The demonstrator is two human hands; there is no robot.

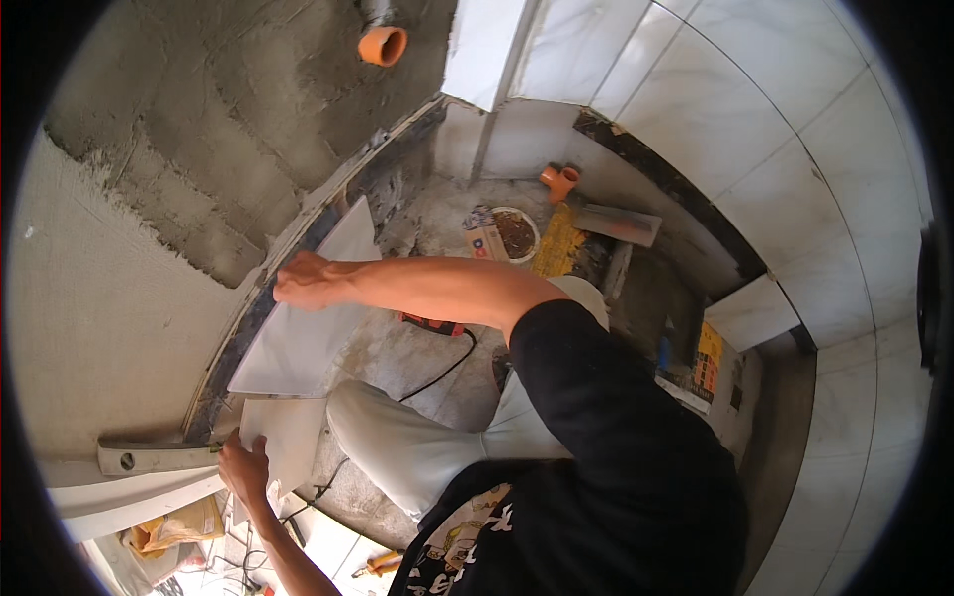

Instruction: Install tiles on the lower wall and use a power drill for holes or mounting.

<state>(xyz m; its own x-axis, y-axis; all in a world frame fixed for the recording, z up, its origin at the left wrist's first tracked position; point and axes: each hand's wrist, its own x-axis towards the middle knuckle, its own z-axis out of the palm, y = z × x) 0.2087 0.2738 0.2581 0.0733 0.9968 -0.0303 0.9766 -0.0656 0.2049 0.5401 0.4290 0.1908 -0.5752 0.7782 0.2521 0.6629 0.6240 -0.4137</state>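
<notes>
Two hands, two tiles, all of it along the bottom of the wall

So the big white tile (pixel 310 343) is right up against the foot of the left-hand wall (pixel 109 278), long axis running along it. The right hand (pixel 310 282) is the nearer one: its fingers are curled in tight over the tile's wall-side edge, around the middle, and the rest of the tile slants out from under it toward the floor (pixel 437 382).

The left hand (pixel 244 467) is past the tile's near end, on the wall-side edge of a second tile (pixel 293 429). Half open, thumb off the fingers; honestly can't tell from here if it's gripping or just touching. A spirit level (pixel 159 458) sits just left of it, and a red power tool (pixel 432 324) lies on the floor beyond the big tile's outer edge.
</notes>
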